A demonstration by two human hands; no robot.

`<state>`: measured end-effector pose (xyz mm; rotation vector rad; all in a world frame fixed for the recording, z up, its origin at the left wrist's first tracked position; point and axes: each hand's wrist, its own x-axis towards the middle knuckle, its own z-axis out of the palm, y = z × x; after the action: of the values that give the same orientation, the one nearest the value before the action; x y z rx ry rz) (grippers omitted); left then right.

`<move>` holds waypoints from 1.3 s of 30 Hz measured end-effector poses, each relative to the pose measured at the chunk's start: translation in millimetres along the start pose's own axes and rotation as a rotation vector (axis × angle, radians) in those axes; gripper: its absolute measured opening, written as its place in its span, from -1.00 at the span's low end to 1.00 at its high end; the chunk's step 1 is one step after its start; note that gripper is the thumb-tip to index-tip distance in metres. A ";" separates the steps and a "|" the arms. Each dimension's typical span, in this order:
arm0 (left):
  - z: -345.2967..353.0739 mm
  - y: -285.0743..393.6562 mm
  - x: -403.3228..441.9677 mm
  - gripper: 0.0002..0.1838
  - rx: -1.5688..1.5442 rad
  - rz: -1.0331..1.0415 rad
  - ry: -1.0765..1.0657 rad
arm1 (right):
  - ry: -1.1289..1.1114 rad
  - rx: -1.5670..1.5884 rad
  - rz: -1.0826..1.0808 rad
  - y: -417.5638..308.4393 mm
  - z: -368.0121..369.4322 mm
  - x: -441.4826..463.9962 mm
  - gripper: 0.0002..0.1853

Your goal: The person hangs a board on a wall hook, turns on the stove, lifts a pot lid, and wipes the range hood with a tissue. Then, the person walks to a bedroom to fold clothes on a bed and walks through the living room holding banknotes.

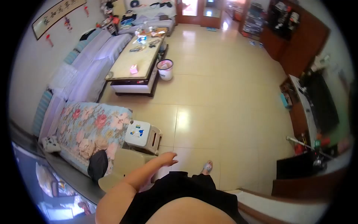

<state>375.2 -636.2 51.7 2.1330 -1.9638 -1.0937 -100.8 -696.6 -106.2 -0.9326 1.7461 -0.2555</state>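
Note:
My left hand [168,159] hangs in front of my body, over the tiled floor. It holds nothing, and its fingers are loosely bent and a little apart. Nearest to it stands a white plastic stool [138,133] with blue cartoon pictures on its seat. Below my forearm is a beige plastic chair [128,163]. Out of sight is my right hand. One sandalled foot [208,167] shows ahead of my black clothing [179,188].
On the left, a sofa bears a floral cover [93,121] and a dark cap-like item [98,165]. Beyond are a long coffee table [126,61] with a pink box [134,69] and a white trash bin [165,71]. A TV cabinet [298,112] lines the right wall.

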 end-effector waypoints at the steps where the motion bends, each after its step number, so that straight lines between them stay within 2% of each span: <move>1: 6.3 -12.4 -8.7 -0.45 -0.028 -0.110 -0.025 | -0.022 -0.047 -0.015 -7.3 -2.2 17.2 -0.70; 3: 52.9 -64.6 -23.8 -0.49 -0.182 -0.291 0.082 | -0.060 -0.150 -0.059 -15.3 -8.6 59.1 -0.70; 5: 51.0 -56.4 -65.8 -0.55 -0.409 -0.525 0.243 | -0.106 -0.278 -0.138 -14.9 -21.4 113.2 -0.71; 7: 60.9 -44.4 -100.1 -0.63 -0.584 -0.832 0.315 | -0.161 -0.399 -0.239 -3.3 -36.8 185.0 -0.71; 9: 141.7 -59.2 -128.7 -0.70 -1.015 -0.973 0.720 | -0.220 -0.396 -0.317 -2.2 -54.3 257.8 -0.71; 11: 141.3 -3.2 -149.3 -0.72 -1.415 -1.337 0.782 | -0.252 -0.247 -0.301 -65.9 -62.9 258.0 -0.73; 13: 229.6 -6.6 -171.0 -0.69 -1.689 -1.482 0.901 | -0.236 -0.055 -0.220 -214.5 -68.8 167.8 -0.75; 14: 262.2 0.2 -177.8 -0.67 -1.833 -1.549 0.967 | -0.229 -0.097 -0.199 -231.7 -67.0 170.1 -0.76; 16: 257.5 48.6 -185.2 -0.62 -1.864 -1.724 1.134 | -0.218 -0.181 -0.158 -265.5 -64.3 174.5 -0.77; 17: 251.7 73.9 -190.1 -0.60 -1.878 -1.822 1.225 | -0.247 -0.190 -0.108 -246.3 -62.1 208.4 -0.76; 19: 279.8 80.1 -204.9 -0.61 -1.838 -1.945 1.365 | -0.303 -0.214 -0.008 -200.3 -59.6 287.8 -0.73; 20: 297.0 81.2 -213.5 -0.62 -1.811 -2.001 1.421 | -0.355 -0.467 -0.153 -180.0 -58.6 323.5 -0.72; 22: 309.1 81.6 -221.4 -0.59 -1.835 -2.032 1.413 | -0.353 -0.983 -0.494 -149.5 -53.0 380.6 -0.71; 23: 310.8 74.0 -219.3 -0.58 -1.841 -2.033 1.399 | -0.372 -1.021 -0.511 -150.0 -47.7 382.0 -0.71; 28: 289.6 32.8 -157.0 -0.74 -1.648 -1.875 0.705 | -0.386 -0.845 -0.399 -225.9 1.4 321.8 -0.72; 33: 200.1 -69.5 -83.1 -0.77 -0.860 -0.997 0.227 | -0.382 -0.824 -0.422 -284.7 62.0 295.3 -0.74; 34: 175.9 -91.4 -70.7 -0.76 -0.806 -1.017 0.334 | -0.380 -0.836 -0.432 -293.2 71.4 289.9 -0.75; 35: 148.5 -112.0 -55.5 -0.75 -0.753 -1.027 0.440 | -0.360 -0.695 -0.349 -300.5 75.6 283.8 -0.75; 36: 122.8 -135.0 -41.6 -0.73 -0.696 -1.026 0.546 | -0.336 -0.545 -0.269 -334.5 86.4 235.0 -0.75; 37: 98.1 -160.9 -28.9 -0.73 -0.758 -1.042 0.572 | -0.313 -0.388 -0.191 -366.1 99.0 195.8 -0.76; 39: 49.1 -212.5 -3.2 -0.71 -0.880 -1.074 0.608 | -0.302 -0.371 -0.164 -379.0 113.0 184.1 -0.76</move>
<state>532.3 -571.2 -84.9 2.3901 0.0582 -0.8785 154.3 -1047.4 -60.1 -1.3126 1.4620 0.1079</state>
